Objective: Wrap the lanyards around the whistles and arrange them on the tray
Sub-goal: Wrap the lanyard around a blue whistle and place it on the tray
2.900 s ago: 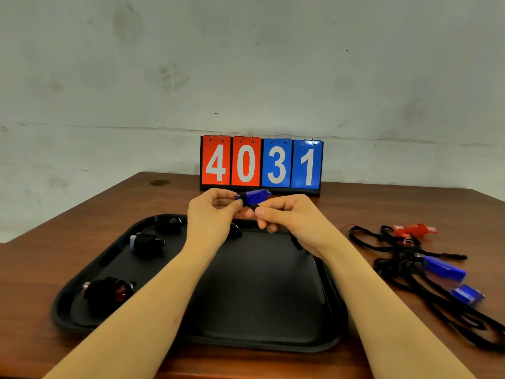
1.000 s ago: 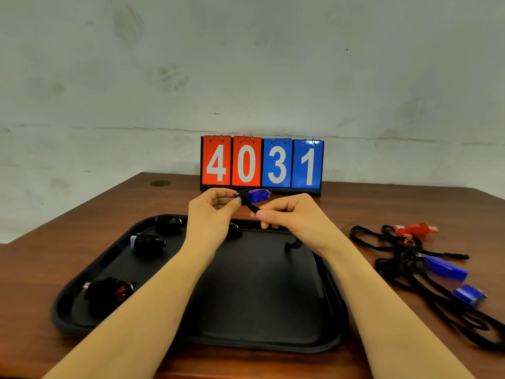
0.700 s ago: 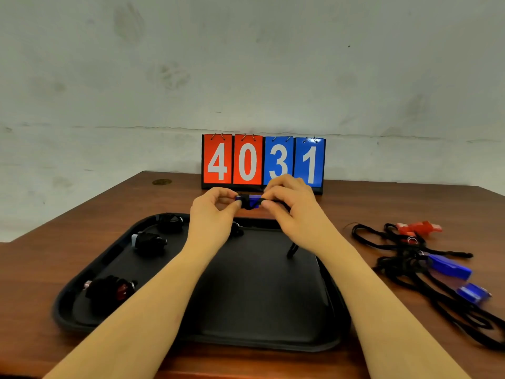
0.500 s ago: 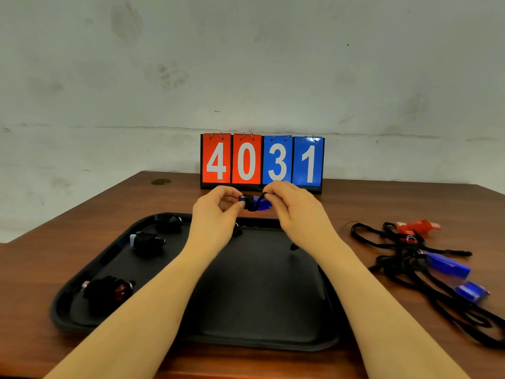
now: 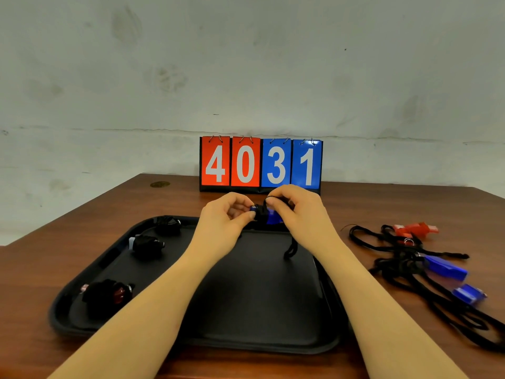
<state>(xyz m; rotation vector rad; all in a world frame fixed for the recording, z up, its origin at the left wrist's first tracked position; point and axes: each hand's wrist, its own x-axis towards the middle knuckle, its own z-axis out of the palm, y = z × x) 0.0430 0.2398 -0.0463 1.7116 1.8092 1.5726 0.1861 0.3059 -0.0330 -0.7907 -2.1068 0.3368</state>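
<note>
Item in hand: one blue whistle (image 5: 272, 216), held above the far rim of the black tray (image 5: 254, 340), partly bound in turns of its black lanyard (image 5: 290, 248). Left hand (image 5: 222, 222): thumb and forefinger pinch the whistle's left end. Right hand (image 5: 299, 212): fingers curled over the whistle's right side, pinching a small loop of the cord at the top; the lanyard's free tail hangs below this hand down to the tray floor. Tray, on the brown wooden bench (image 5: 382, 203), nearer the left: three whistles already bound in black cord along its left side, namely a far bundle (image 5: 168, 225) at the back corner, a middle bundle (image 5: 147, 245) just in front of it with a pale end showing, and a near bundle (image 5: 108, 295) with red showing through the cord. Bench, right of the tray and apart from it: a tangle of loose black lanyards (image 5: 404, 265) carrying one red whistle (image 5: 415, 229) at the far end, a larger blue whistle (image 5: 445, 268) in the middle, and a smaller blue whistle (image 5: 468, 294) nearest. Bench, far edge: a flip scoreboard (image 5: 261, 162) standing upright against the wall, two red cards and two blue, reading 4031.
</note>
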